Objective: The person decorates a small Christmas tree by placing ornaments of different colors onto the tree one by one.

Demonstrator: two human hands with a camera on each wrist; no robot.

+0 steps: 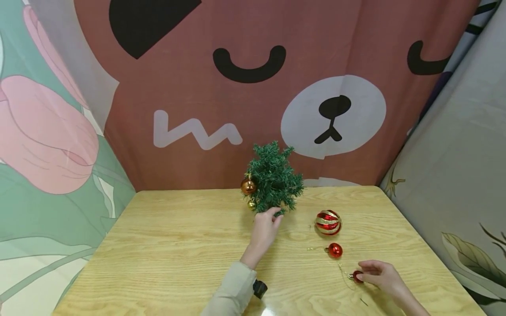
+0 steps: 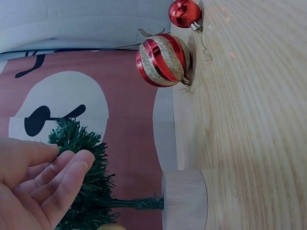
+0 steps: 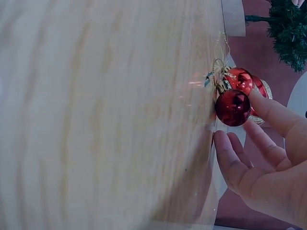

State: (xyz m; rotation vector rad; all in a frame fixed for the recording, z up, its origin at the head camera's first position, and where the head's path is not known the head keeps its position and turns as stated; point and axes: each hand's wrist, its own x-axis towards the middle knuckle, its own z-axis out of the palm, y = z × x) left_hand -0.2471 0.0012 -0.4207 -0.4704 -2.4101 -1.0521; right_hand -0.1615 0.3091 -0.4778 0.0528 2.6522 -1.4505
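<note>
A small green Christmas tree (image 1: 273,177) stands at the far edge of the table on a round pale wooden base (image 2: 184,200). My left hand (image 1: 265,229) reaches to its lower front and pinches a branch tip (image 2: 72,136) between thumb and fingers. A shiny orange-brown bauble (image 1: 248,186) and a small gold bauble (image 1: 251,204) hang on the tree's left side. At the right front, my right hand (image 1: 382,277) holds a small dark red bauble (image 3: 233,108) by thumb and forefinger, close over the tabletop. Its gold loop trails to the left.
A bright red bauble (image 1: 335,250) with a gold string lies beyond my right hand. Farther back sits a large red-and-gold striped bauble (image 1: 328,222). The wooden table (image 1: 170,245) ends at a printed curtain (image 1: 189,166), with more printed cloth on both sides.
</note>
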